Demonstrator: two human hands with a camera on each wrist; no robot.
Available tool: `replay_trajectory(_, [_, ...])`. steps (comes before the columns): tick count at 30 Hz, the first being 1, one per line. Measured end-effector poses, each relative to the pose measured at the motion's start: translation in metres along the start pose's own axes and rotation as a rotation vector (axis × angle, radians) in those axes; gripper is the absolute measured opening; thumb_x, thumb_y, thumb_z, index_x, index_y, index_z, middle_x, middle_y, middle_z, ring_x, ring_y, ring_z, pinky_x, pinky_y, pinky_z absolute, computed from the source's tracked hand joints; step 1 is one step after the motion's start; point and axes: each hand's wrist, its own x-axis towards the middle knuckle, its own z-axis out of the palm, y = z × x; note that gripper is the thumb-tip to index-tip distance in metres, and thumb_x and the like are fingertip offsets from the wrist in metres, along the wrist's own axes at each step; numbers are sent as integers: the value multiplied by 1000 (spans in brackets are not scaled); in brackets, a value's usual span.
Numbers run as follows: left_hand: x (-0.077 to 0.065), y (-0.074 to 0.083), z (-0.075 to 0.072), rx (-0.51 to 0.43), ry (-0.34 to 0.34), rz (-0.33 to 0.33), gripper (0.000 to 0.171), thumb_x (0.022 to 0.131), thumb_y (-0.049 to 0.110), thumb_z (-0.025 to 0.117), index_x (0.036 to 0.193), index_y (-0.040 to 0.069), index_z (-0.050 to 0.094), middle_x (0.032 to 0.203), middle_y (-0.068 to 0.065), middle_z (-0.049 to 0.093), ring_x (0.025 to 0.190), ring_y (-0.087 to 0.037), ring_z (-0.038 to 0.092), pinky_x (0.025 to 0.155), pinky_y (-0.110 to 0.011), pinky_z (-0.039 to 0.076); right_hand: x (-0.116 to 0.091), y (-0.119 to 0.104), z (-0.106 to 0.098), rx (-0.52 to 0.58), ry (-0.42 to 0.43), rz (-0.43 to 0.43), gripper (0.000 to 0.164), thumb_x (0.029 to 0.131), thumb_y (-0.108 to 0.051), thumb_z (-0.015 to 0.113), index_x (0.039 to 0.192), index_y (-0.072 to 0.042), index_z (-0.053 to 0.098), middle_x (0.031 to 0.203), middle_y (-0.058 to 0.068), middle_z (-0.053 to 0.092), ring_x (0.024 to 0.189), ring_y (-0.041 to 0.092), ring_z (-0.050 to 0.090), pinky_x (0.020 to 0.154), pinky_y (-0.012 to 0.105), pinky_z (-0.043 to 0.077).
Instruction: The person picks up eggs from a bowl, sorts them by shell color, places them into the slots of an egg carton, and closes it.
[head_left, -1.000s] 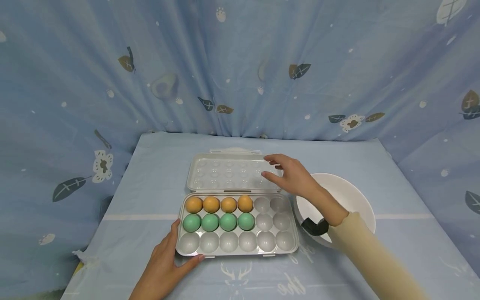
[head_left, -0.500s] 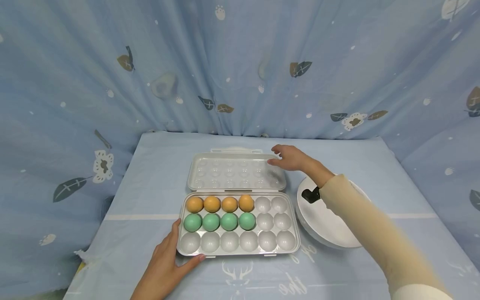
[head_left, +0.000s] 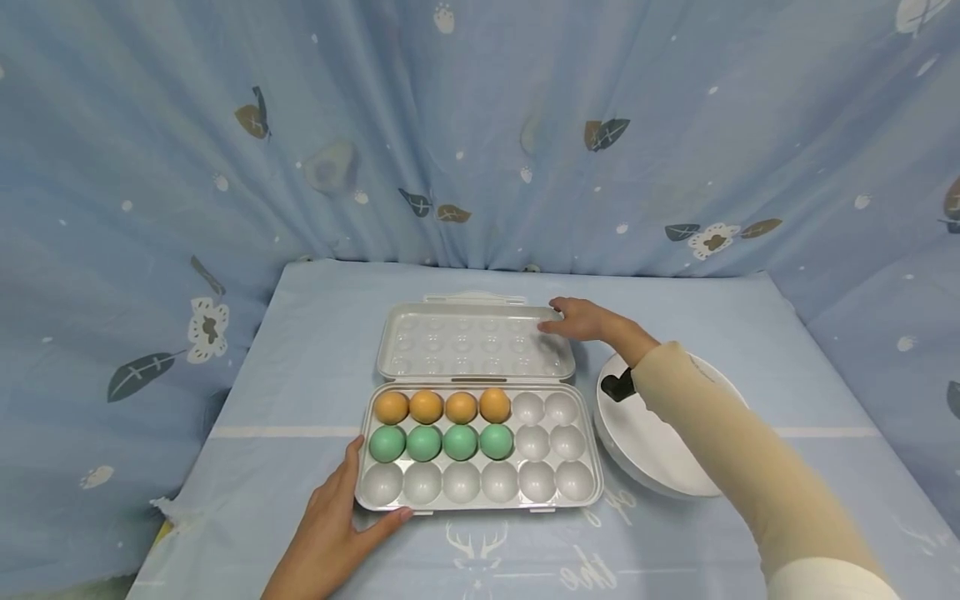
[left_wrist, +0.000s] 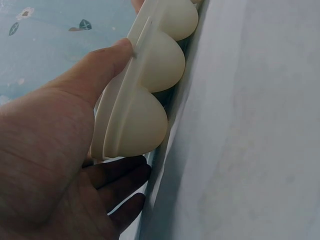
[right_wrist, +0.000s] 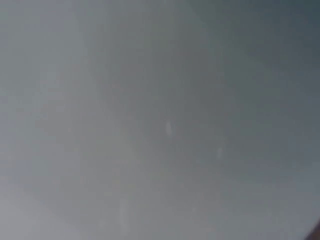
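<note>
An egg box (head_left: 480, 492) lies unfolded on the table in the head view. Orange ball-like eggs (head_left: 426, 407) fill part of its back row, and green ones (head_left: 423, 443) part of the middle row. My left hand (head_left: 330, 521) grips the near left corner, thumb on the front rim and index finger along the side; the left wrist view shows the thumb (left_wrist: 120, 50) on the rim. My right hand (head_left: 585, 319) is at the far right corner of the transparent lid (head_left: 476, 342), fingers bent. Whether it holds the lid is not clear; the right wrist view is blurred grey.
A white bowl (head_left: 645, 450) stands right of the egg box, partly under my right forearm. A black wrist-camera part (head_left: 618, 386) shows beneath that forearm, over the bowl. Blue patterned cloth (head_left: 480, 150) hangs behind the table (head_left: 300, 350).
My right hand has moved back and to the right from above the lid to its far right corner. My left hand, the eggs and the lid have stayed in place.
</note>
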Motion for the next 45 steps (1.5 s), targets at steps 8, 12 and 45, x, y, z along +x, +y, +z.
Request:
replay_trajectory(8, [-1, 1, 0, -8, 13, 18, 112, 85, 52, 82, 162, 0, 21, 157, -26, 43, 136, -49, 49, 103, -70, 40, -2, 3, -1, 46, 43, 20, 76, 107, -43, 49, 159, 7, 24, 163, 28, 31, 149, 44, 34, 121, 56, 32])
replay_trajectory(12, [0, 1, 0, -13, 28, 37, 110, 85, 51, 83, 162, 0, 22, 156, -25, 46, 134, -48, 52, 102, -68, 42, -8, 1, -6, 94, 121, -7, 74, 106, -41, 52, 160, 5, 26, 160, 28, 36, 141, 44, 46, 114, 56, 41])
replay_trajectory(45, [0, 2, -2, -4, 13, 24, 111, 85, 51, 82, 163, 2, 20, 158, -24, 43, 136, -47, 50, 101, -68, 40, -145, -17, 22, 422, 587, -317, 46, 107, -22, 58, 149, -8, 42, 155, 10, 44, 146, 32, 44, 116, 37, 43])
